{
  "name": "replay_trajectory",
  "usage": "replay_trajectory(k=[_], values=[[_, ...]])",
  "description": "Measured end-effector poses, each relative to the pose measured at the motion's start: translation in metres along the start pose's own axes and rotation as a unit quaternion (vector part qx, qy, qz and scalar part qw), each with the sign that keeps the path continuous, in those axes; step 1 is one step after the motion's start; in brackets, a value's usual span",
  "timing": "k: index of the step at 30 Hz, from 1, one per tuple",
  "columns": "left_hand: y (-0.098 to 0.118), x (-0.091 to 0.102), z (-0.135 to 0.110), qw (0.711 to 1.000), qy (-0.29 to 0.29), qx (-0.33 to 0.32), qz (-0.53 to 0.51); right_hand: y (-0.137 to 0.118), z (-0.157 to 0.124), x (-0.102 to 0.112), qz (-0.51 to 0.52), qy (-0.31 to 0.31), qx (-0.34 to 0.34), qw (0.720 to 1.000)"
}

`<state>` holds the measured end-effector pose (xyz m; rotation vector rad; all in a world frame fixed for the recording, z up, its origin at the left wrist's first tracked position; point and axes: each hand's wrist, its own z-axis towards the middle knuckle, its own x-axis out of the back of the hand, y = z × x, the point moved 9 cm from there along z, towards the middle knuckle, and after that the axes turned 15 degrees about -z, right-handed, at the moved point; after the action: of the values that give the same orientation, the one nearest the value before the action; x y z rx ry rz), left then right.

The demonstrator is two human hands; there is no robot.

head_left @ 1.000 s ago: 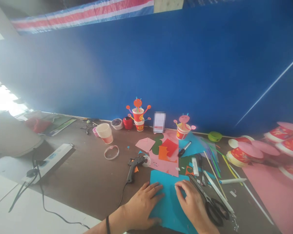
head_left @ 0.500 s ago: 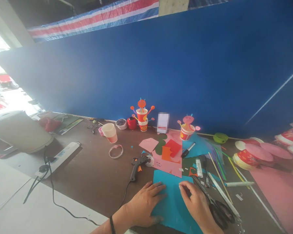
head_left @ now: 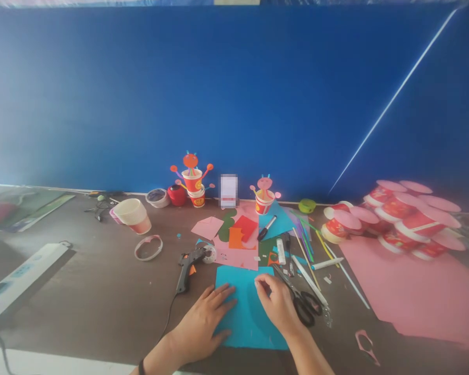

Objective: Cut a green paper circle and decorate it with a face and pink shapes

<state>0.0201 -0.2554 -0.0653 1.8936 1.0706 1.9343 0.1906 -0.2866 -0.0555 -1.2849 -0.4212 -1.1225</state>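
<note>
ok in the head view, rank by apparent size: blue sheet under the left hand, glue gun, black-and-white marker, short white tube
1. Blue sheet
2. Glue gun
3. Black-and-white marker and short white tube: too alike to rank

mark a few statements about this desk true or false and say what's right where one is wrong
1. The left hand has its fingers spread on the blue sheet. True.
2. The right hand is gripping the scissors. False: they lie on the table beside it.
3. The glue gun lies to the left of the blue sheet. True.
4. Both cup figures have pink heads. False: the left figure has an orange-red head; only the right figure has a pink one.
5. The power strip lies at the left side of the table. True.
</note>
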Motion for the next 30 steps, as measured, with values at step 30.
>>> replay_trajectory(k=[30], values=[[0.017,-0.01,0.062,0.998,0.013,-0.03,-0.055,0.114,0.044,0.058,-0.298,0.015,-0.035,0.954]])
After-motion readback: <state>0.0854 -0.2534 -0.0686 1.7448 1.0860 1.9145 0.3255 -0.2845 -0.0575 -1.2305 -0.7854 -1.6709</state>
